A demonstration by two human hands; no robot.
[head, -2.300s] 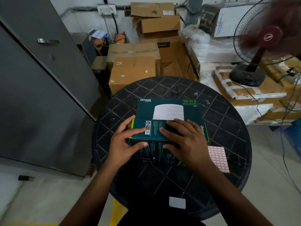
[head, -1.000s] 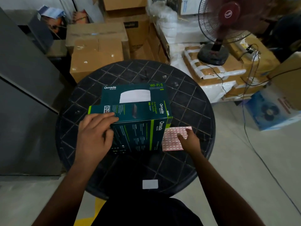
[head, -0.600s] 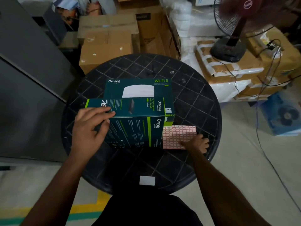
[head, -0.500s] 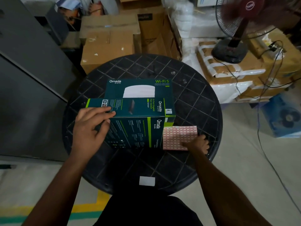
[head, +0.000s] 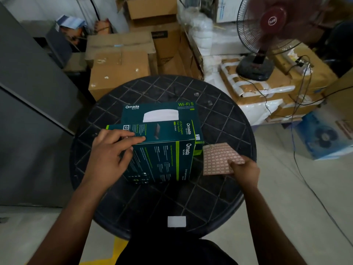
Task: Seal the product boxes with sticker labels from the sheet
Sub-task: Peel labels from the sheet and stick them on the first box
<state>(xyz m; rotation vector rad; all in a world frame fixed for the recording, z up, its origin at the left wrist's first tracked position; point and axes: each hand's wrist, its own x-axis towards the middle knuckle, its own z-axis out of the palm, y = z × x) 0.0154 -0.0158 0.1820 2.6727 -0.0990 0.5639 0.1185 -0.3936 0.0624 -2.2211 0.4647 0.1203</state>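
My left hand grips the upper box while my right hand pinches the sticker sheet; peeling one label comes next, I judge.

Upper box: dark teal, green stripes, white "Omada" lettering, "PoE Switch" on top face; stands on lower box, tilted, near face turned toward viewer, left end held

Lower box: same teal, flat on tabletop, top face shows "Omada", "Wi-Fi 5" and white dome device picture; near half covered by upper box

Sticker sheet: pinkish, grid of small rectangular labels, just right of upper box, pinched at its right near corner, lifted and slightly curled, far edge close to box corner
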